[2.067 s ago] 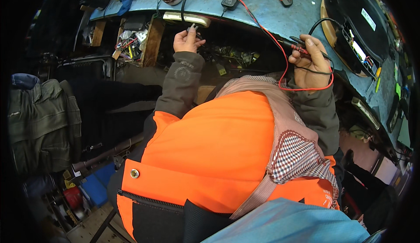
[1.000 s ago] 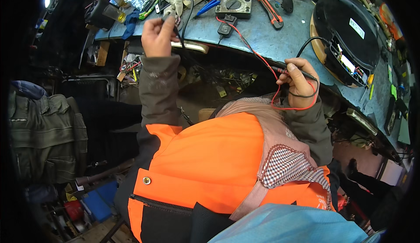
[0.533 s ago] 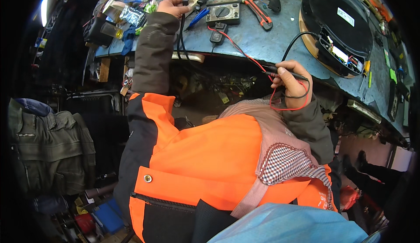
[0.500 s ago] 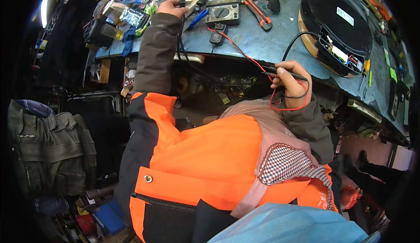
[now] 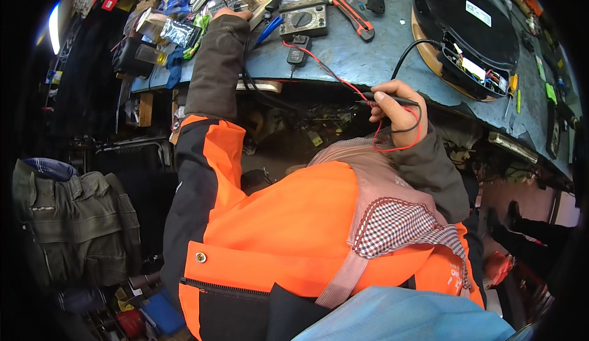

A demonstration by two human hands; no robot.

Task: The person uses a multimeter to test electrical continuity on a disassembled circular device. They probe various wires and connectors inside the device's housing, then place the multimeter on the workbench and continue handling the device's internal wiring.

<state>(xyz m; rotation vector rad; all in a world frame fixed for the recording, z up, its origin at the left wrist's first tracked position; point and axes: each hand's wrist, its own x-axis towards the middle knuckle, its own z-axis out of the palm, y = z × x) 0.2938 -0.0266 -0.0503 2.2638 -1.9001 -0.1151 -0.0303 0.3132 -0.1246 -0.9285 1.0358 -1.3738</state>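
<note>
My right hand (image 5: pixel 400 113) is closed round black and red test probes (image 5: pixel 392 99), held just off the bench's front edge. Their thin leads loop below the fingers, and a red lead (image 5: pixel 331 71) stretches back toward an analog multimeter (image 5: pixel 304 21). My left hand (image 5: pixel 233 14) reaches into the clutter at the back left of the bench. Its fingers look curled, but the sleeve hides most of them and whatever they hold. Black cables (image 5: pixel 247 74) hang over the edge beneath that forearm. A black power adapter (image 5: pixel 299 51) lies in front of the meter.
On the blue bench (image 5: pixel 368 56) lie red-handled pliers (image 5: pixel 354 19) and a blue tool (image 5: pixel 269 29). A round black appliance (image 5: pixel 466 28) stands at the right, its wiring compartment (image 5: pixel 481 71) exposed, beside a yellow-handled screwdriver (image 5: pixel 512 89). Folded clothes (image 5: pixel 76 218) are at my left.
The view has shifted slightly. My left hand has turned or drawn in, so the dark piece seen at its fingertips is now out of sight. My right hand keeps its grip on the probes.
</note>
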